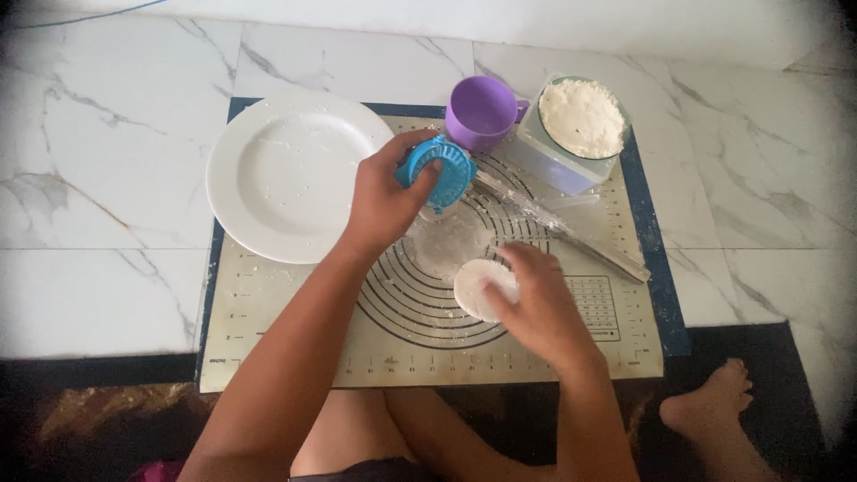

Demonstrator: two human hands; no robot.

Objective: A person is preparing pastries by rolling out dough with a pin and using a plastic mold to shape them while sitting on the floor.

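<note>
Seen from above our own knees, our right hand (536, 303) presses its fingers down on a small round disc of white dough (480, 287) lying on the ringed baking mat (268, 339), fingers closed loosely over its right edge. The disc looks thin, soft and light; we judge it would stretch or tear if pinched hard, so it is best lifted from underneath at the rim, with flour keeping it from sticking. Just beyond, our left hand (384, 201) is clamped on a blue plastic dumpling press (442, 170), held tilted above the centre of the mat; it appears rigid and light, easy to grip by its scalloped edge. A floured rolling pin (562, 228) lies slanting to the right. To the left sits a white plate (286, 174), dusted with flour. Farthest off stand a purple cup (482, 112) and a bowl of flour (582, 120) resting on a clear box, all on a marble-patterned floor (98, 178)
</note>
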